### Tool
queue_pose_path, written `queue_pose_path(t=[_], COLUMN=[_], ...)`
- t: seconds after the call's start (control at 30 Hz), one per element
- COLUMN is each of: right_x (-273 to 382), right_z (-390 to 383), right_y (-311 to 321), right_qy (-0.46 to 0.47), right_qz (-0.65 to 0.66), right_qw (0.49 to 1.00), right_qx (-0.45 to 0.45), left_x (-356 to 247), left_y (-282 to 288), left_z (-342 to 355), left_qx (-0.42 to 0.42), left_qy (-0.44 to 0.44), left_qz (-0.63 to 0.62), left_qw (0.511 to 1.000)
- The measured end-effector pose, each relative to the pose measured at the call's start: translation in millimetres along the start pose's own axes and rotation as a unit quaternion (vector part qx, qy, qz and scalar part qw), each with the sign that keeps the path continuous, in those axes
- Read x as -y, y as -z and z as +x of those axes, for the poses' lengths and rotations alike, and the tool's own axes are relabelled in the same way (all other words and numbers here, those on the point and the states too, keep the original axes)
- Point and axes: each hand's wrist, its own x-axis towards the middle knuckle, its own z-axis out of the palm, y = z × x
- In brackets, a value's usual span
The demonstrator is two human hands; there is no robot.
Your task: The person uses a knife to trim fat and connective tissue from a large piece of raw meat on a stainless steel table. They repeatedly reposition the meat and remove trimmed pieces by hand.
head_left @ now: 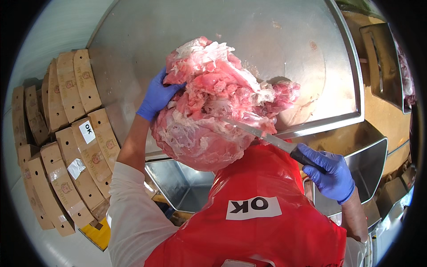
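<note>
Gripping meat [213,107], left hand [155,95] beside.

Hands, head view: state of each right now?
Left hand: closed on the raw meat, gripping its left side.
Right hand: closed on the knife, blade against the meat.

**Meat held over the steel table, boxes to the left**

The slab of meat [209,107] is held above the near edge of the steel table [311,53]. The left hand [156,95] grips its left side; the right hand [331,174], nearer and to the right, holds a knife [267,137] whose blade meets the meat's lower right. Metal bins [182,184] sit below the table's near edge. Stacked cardboard boxes [66,142] lie far left.
</note>
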Motion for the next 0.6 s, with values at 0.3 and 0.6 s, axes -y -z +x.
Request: queue_pose_path(t=[0.3, 0.6], right_x=[22, 74], right_z=[23, 48], right_y=[1, 8], right_qy=[-0.041, -0.041], right_qz=[-0.048, -0.063], right_qw=[0.996, 0.995], right_qx=[0.059, 0.064], left_x=[-2, 22], left_y=[-5, -11], left_z=[-8, -19], left_qx=[-0.014, -0.068], left_qy=[0.007, -0.041], left_qz=[-0.01, 0.007], left_qw=[1.0, 0.997])
